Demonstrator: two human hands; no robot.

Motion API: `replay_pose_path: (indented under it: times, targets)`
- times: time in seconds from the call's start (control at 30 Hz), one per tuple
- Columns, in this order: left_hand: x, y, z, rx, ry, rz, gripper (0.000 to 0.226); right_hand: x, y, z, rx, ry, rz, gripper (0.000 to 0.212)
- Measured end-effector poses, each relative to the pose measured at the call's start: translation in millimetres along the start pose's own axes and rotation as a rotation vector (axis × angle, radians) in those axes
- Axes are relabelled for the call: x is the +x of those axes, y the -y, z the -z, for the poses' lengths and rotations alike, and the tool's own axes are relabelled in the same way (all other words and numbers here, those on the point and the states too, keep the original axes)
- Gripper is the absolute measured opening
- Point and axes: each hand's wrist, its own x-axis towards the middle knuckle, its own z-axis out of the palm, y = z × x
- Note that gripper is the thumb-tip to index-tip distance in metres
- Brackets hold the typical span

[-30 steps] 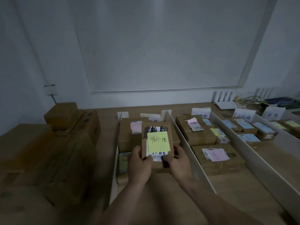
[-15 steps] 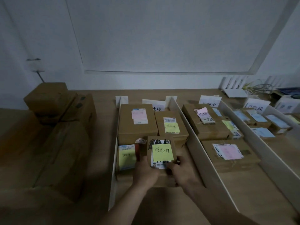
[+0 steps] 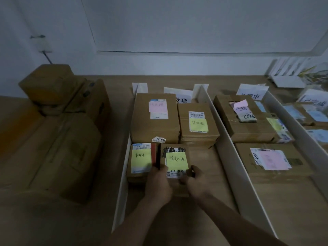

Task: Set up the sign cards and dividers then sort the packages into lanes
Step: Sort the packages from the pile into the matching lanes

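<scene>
My left hand (image 3: 158, 183) and right hand (image 3: 197, 182) each gripped a near corner of the small package (image 3: 175, 161), thumbs curled onto its labelled top. The package lay in the leftmost lane, between the left divider (image 3: 122, 183) and the right divider (image 3: 224, 157), just beside a yellow-noted package (image 3: 140, 161).

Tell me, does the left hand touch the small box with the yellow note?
Touching. In the head view the left hand grips the small box, thumb lying on its top face.
</scene>
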Motion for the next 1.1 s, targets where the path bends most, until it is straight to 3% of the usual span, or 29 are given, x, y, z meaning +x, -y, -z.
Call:
replay_pose_path:
  times: [0.27, 0.4, 0.77, 0.9, 0.97, 1.1]
  targets:
    - [4.5, 5.8, -5.5, 0.353, -0.140, -0.084, 0.039, 5.2, 7.3, 4.4, -0.041, 0.064, -0.004, 0.062]
    - [10.8, 2.6, -4.9, 0.433, -0.107, -0.071, 0.036, 22.0, -3.0, -3.3, -0.009, 0.053, -0.006, 0.076]
    - [14.1, -4.2, 5.5, 0.488, -0.004, -0.040, 0.045, 20.9, 7.7, -2.3, -0.090, 0.009, 0.024, 0.058]
    - [10.9, -1.7, 11.3, 0.481, 0.025, -0.063, 0.047, 15.4, 11.4, -2.2, -0.121, 0.010, 0.036, 0.039]
    - [8.3, -1.4, 15.3, 0.458, 0.050, -0.077, 0.053, 10.9, 14.2, -0.9, -0.114, 0.011, 0.039, 0.045]
    - [1.7, -5.5, 24.0, 0.411, 0.042, -0.109, 0.064, -3.4, 25.1, 4.0, -0.107, -0.020, 0.009, 0.076]
